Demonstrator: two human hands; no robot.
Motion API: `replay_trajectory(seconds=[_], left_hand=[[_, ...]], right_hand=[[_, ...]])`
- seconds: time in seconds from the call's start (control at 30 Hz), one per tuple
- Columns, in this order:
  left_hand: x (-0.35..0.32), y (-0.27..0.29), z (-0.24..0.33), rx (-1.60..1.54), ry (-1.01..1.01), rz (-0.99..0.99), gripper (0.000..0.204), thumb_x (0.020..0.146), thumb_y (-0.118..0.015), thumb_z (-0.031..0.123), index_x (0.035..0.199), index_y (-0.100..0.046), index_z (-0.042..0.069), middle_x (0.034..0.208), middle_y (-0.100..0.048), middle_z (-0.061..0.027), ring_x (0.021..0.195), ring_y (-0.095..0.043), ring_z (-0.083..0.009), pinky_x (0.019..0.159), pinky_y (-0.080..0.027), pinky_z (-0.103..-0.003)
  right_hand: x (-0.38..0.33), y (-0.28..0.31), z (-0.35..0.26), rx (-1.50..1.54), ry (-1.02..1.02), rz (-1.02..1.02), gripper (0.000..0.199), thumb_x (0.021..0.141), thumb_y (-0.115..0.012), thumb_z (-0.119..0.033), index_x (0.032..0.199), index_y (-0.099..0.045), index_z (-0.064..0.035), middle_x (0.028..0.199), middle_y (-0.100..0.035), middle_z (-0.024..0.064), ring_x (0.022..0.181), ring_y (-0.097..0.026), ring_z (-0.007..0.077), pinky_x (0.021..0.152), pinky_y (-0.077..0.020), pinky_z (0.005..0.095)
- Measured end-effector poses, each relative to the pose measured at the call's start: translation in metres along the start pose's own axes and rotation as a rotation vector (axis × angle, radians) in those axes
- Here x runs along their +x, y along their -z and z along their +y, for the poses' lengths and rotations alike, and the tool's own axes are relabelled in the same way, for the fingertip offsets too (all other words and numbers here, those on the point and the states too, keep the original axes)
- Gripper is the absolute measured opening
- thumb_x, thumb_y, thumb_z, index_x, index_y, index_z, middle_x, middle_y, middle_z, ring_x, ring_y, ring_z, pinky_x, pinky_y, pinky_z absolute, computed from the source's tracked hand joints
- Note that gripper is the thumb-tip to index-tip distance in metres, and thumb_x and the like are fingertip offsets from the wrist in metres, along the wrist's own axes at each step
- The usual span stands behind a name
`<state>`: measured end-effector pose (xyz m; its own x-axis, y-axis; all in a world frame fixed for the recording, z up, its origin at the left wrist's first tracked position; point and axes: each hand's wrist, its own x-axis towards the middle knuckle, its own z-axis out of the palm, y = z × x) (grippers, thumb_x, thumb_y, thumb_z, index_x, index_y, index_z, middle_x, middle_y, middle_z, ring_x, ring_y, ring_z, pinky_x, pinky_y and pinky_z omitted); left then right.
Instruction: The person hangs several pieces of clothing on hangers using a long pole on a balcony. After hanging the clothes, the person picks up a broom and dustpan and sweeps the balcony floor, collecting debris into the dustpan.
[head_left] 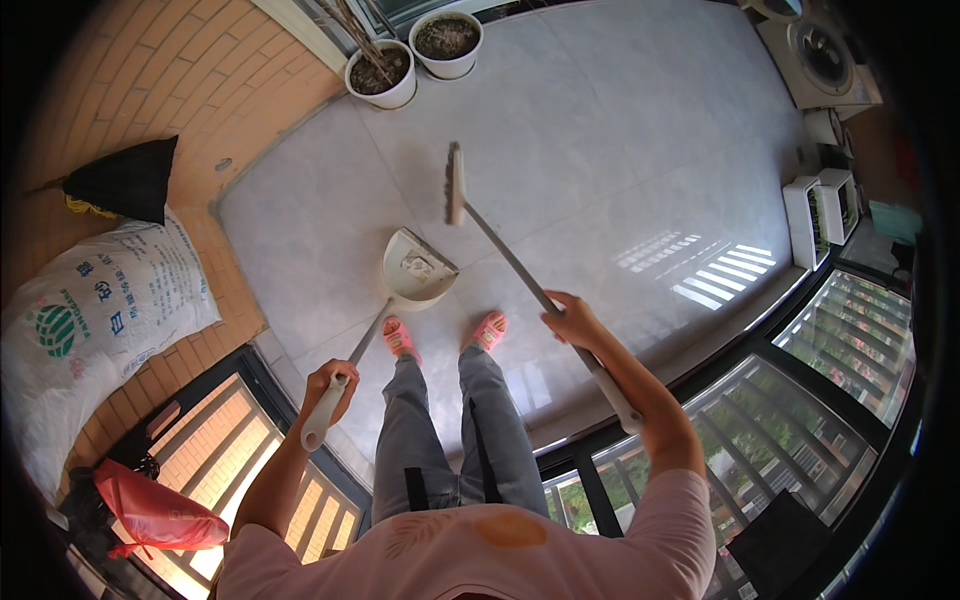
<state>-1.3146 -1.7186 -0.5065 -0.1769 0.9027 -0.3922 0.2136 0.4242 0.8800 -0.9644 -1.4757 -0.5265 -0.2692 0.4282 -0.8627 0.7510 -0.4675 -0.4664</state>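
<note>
My left hand (pixel 333 388) is closed around the grey handle of a long-handled dustpan (pixel 400 298). The dustpan's pale scoop rests on the floor just ahead of my feet, its opening facing away from me, with some light-coloured bits inside that I cannot make out. In my right hand (pixel 574 322) is the grey pole of a broom (pixel 510 258), gripped partway along, its lower end passing by my forearm. The broom head, with dark bristles on its left side, is out beyond the dustpan, apart from it.
Grey tiles (pixel 600 130) cover the floor. Two white plant pots (pixel 448 68) stand by the far wall. A large white sack (pixel 110 300) and a red bag (pixel 160 508) are at left. White planters (pixel 803 220) and a washing machine (pixel 820 55) line the right, above railed windows.
</note>
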Motion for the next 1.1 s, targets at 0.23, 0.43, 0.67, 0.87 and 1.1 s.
replay_trajectory(seconds=[0.23, 0.43, 0.67, 0.87, 1.1], left_hand=[[0.029, -0.030, 0.014, 0.067, -0.103, -0.087, 0.015, 0.073, -0.058, -0.006, 0.078, -0.050, 0.006, 0.076, -0.057, -0.0073, 0.067, -0.056, -0.0146, 0.061, -0.043, -0.023], [0.032, -0.039, 0.014, -0.065, -0.098, -0.063, 0.017, 0.072, -0.059, -0.007, 0.077, -0.050, 0.005, 0.075, -0.056, -0.0079, 0.067, -0.055, -0.0143, 0.062, -0.045, -0.023], [0.045, -0.048, 0.022, -0.357, 0.128, -0.140, 0.018, 0.073, -0.053, -0.013, 0.080, -0.048, 0.002, 0.075, -0.051, -0.0058, 0.067, -0.048, -0.0097, 0.061, -0.041, -0.020], [0.056, -0.055, 0.029, -0.252, 0.005, -0.138, 0.015, 0.074, -0.054, -0.008, 0.078, -0.047, 0.004, 0.072, -0.054, -0.0074, 0.064, -0.052, -0.0119, 0.058, -0.042, -0.021], [0.080, -0.063, 0.041, 0.008, -0.185, -0.177, 0.013, 0.074, -0.055, -0.006, 0.074, -0.047, 0.004, 0.068, -0.054, -0.0065, 0.061, -0.051, -0.0121, 0.057, -0.042, -0.022]], right_hand=[[0.162, -0.074, -0.036, 0.695, 0.029, 0.044, 0.049, 0.072, -0.054, -0.003, 0.119, -0.042, 0.0036, 0.053, -0.050, 0.0073, 0.038, -0.045, 0.0118, 0.035, -0.0359, 0.0258], [0.111, -0.055, 0.067, 0.605, -0.114, 0.118, 0.054, 0.072, -0.055, 0.000, 0.124, -0.039, 0.0004, 0.054, -0.049, 0.0077, 0.037, -0.044, 0.0131, 0.033, -0.0342, 0.0268], [-0.017, -0.019, 0.065, 0.554, -0.162, 0.251, 0.052, 0.072, -0.053, 0.001, 0.121, -0.040, 0.0027, 0.058, -0.053, 0.0094, 0.040, -0.048, 0.0118, 0.035, -0.0378, 0.0250], [-0.056, 0.026, 0.078, 0.289, -0.069, 0.430, 0.054, 0.072, -0.049, 0.001, 0.123, -0.034, -0.0001, 0.065, -0.057, 0.0149, 0.051, -0.059, 0.0187, 0.049, -0.0510, 0.0302], [0.047, 0.091, 0.136, -0.496, -0.178, 0.761, 0.030, 0.068, -0.047, -0.005, 0.097, -0.050, 0.0032, 0.078, -0.057, 0.0262, 0.077, -0.055, 0.0426, 0.070, -0.0456, 0.0446]])
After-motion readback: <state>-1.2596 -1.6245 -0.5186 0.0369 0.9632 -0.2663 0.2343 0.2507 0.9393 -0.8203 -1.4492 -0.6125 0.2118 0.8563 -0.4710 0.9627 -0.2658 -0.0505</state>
